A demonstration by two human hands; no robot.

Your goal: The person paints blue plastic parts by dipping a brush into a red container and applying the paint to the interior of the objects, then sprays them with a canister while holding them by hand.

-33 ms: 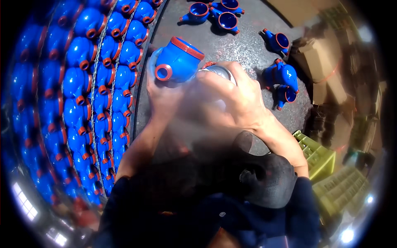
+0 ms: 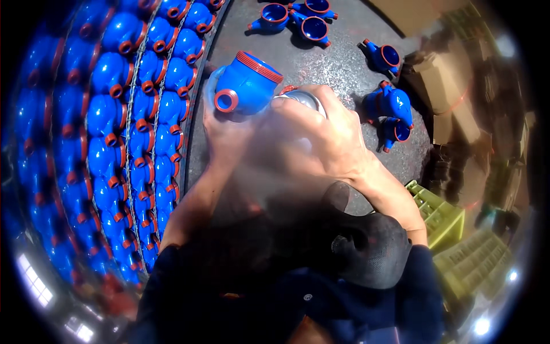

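Observation:
A blue cast meter body (image 2: 252, 86) with a red threaded rim and a red round port is tilted in my left hand (image 2: 220, 132). Those fingers wrap its far left side and are partly hidden behind it. Just to its right, my right hand (image 2: 338, 135) grips a can (image 2: 307, 98) with a rounded silvery top, its thumb and fingers bent around the top; the lower part is covered by the hand. A pale blur lies over the space between my wrists and hides what is beneath.
Packed rows of blue bodies (image 2: 109, 114) fill the left, with wires between rows. More loose bodies (image 2: 315, 28) stand at the far side and right (image 2: 395, 103) of the grey metal table (image 2: 338, 57). Cardboard (image 2: 441, 86) and yellow-green crates (image 2: 441, 218) lie beyond its right edge.

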